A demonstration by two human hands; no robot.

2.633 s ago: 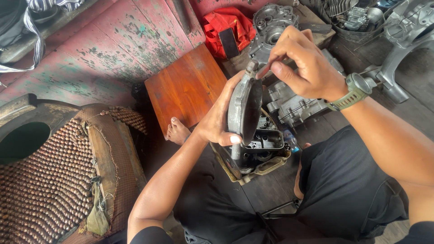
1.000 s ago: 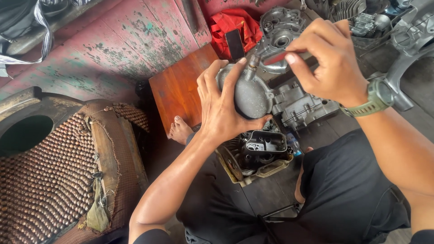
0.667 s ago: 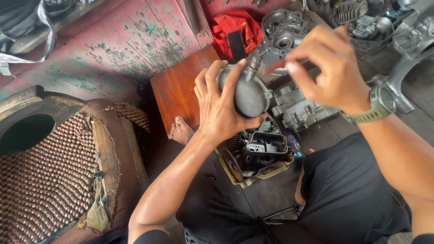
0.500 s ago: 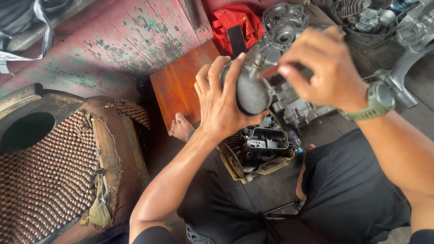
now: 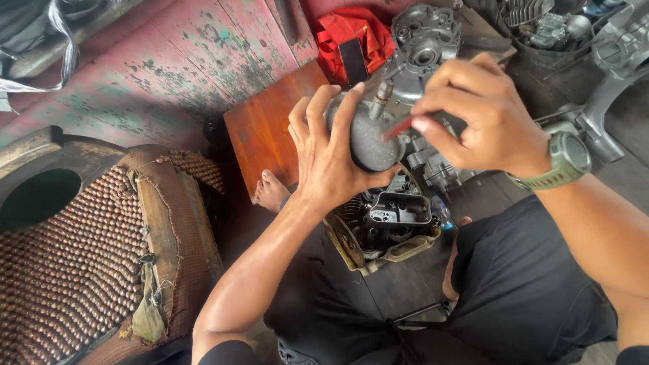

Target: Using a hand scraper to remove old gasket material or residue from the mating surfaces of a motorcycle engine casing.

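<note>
My left hand [image 5: 329,155] grips a round grey metal engine part [image 5: 369,138] and holds it up in front of me. A short metal stub sticks out of the part's top. My right hand [image 5: 483,122], with a green watch on its wrist, pinches a thin red-handled tool [image 5: 399,128] whose tip touches the part's face. Below both hands an engine block [image 5: 382,226] sits in a shallow tan tray [image 5: 399,253] on the floor.
A silver crankcase half [image 5: 422,47] and a red cloth [image 5: 348,34] lie beyond the hands. A brown wooden board [image 5: 267,132] leans to the left, a beaded seat cover [image 5: 74,270] fills the lower left. More engine parts [image 5: 608,47] sit at the right. My bare foot [image 5: 270,192] rests below the board.
The left hand has lifted the grey part from over the engine block and turned it. The right hand has kept working the red tool against its face.
</note>
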